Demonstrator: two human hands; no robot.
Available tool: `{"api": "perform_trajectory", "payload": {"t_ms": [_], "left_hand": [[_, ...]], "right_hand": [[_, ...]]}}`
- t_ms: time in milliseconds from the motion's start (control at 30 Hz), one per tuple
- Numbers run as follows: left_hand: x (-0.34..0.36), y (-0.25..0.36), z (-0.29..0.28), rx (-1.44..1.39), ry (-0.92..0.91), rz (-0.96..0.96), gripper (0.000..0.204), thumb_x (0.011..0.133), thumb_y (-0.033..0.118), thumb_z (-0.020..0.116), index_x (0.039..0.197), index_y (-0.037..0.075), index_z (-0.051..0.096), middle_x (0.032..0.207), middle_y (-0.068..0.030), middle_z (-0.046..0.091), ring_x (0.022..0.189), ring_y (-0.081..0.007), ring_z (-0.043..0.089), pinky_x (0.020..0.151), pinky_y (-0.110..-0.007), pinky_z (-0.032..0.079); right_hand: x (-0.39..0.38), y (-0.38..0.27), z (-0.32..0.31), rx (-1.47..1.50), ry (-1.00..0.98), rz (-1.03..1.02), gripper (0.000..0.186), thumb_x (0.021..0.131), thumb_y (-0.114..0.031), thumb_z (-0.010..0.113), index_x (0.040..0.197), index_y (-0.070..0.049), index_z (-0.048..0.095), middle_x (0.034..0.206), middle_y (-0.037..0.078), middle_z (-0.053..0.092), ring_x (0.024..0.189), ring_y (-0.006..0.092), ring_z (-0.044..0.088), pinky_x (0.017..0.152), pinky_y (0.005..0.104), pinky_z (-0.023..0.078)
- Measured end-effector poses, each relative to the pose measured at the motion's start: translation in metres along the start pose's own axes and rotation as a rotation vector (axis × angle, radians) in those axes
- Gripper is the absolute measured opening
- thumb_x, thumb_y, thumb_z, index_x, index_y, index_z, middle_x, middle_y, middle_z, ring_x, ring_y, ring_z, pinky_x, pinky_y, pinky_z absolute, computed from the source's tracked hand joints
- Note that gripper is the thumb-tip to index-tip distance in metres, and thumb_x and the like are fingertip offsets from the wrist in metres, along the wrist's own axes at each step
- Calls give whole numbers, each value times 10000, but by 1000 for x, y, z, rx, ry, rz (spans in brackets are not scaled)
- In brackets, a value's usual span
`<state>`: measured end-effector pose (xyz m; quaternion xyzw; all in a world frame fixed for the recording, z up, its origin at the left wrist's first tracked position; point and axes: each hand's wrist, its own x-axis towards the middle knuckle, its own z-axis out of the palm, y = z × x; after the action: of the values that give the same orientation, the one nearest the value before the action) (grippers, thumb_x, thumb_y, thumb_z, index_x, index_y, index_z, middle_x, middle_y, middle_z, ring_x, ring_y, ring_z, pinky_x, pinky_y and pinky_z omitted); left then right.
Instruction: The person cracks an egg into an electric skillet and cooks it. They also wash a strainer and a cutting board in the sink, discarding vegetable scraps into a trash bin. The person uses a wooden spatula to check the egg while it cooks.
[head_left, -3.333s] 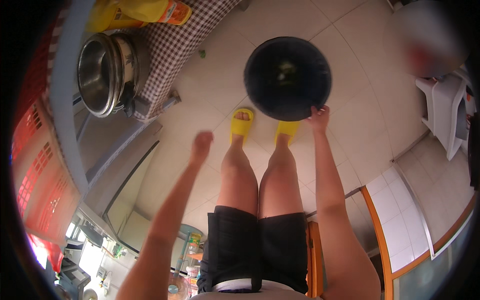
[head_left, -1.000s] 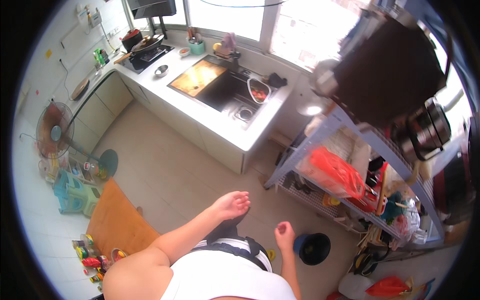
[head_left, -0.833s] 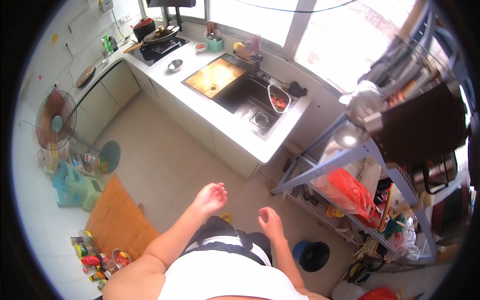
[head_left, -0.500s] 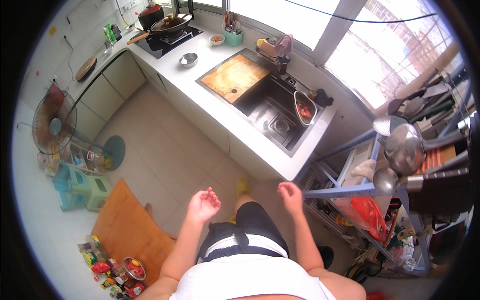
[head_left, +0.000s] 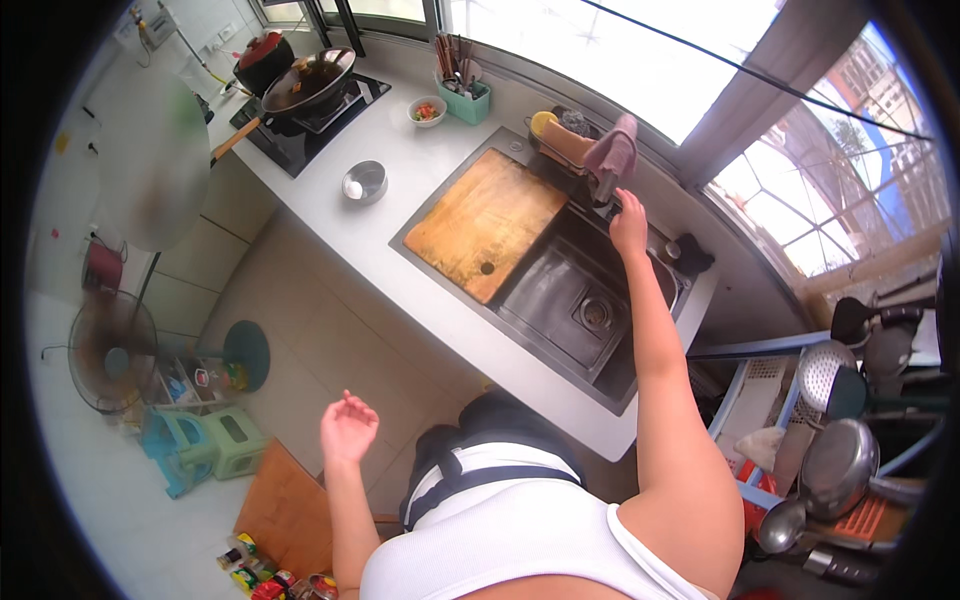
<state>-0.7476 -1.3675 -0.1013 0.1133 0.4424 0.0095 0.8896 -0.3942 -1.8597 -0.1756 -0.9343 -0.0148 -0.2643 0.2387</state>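
My right arm reaches over the sink [head_left: 545, 345]. My right hand [head_left: 628, 228] is at the dark faucet [head_left: 604, 192] on the sink's back edge, fingers stretched out; whether they touch it is hard to make out. A pink cloth [head_left: 613, 150] hangs just beyond the fingertips. Under the forearm, a white-rimmed basket [head_left: 673, 290] is mostly hidden. A wooden cutting board [head_left: 487, 222] covers the sink's left part. My left hand [head_left: 350, 428] hangs free over the floor, loosely curled with fingers apart, holding nothing.
On the white counter [head_left: 330, 235] stand a metal bowl [head_left: 366, 183] with something white inside, a small bowl of chopped food [head_left: 427, 112] and a utensil holder [head_left: 464, 98]. A lidded wok [head_left: 310, 85] sits on the stove. A rack of cookware [head_left: 840, 465] stands right, a fan [head_left: 115, 355] left.
I have come closer to the counter. My right hand has gone from beside my body up to the faucet, its arm now covering most of the basket. My left hand has shifted left.
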Motion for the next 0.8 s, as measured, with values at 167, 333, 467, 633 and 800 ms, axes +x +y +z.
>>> {"api": "perform_trajectory", "payload": {"t_ms": [167,333,467,633,800], "left_hand": [[33,23,65,12,-33,-9,121,851,80,512,935,72,598,840,-31,560,789,-152,531,753,-317,450],[103,46,85,127,115,-188,135,837,63,500,919,84,605,811,-27,577,765,-146,545,743,-310,452],[181,77,123,283,127,-300,121,841,72,494,898,83,600,784,-36,583,759,-159,552,737,-328,462],[267,115,202,428,-7,-362,133,848,90,507,961,72,574,840,-44,582,787,-163,554,755,-336,461],[314,145,242,512,-34,-368,169,847,89,504,1008,65,550,915,-53,548,822,-170,522,761,-328,450]], "right_hand": [[14,7,28,-128,-199,210,419,784,23,483,1192,-69,511,1114,169,612,1035,352,578,850,443,477],[-29,-21,36,105,3,346,509,778,57,438,1270,-70,410,1025,160,641,945,313,630,768,422,492],[-84,-43,78,1202,91,1346,326,956,-174,453,1247,-30,481,1169,145,590,1003,250,622,865,341,498],[-92,-60,95,1557,395,1505,354,981,-220,407,1189,42,520,1219,166,559,1147,264,553,976,396,472],[-90,-70,109,1584,635,1506,340,966,-196,389,1118,57,558,1161,177,591,1134,289,564,989,416,473]]}}
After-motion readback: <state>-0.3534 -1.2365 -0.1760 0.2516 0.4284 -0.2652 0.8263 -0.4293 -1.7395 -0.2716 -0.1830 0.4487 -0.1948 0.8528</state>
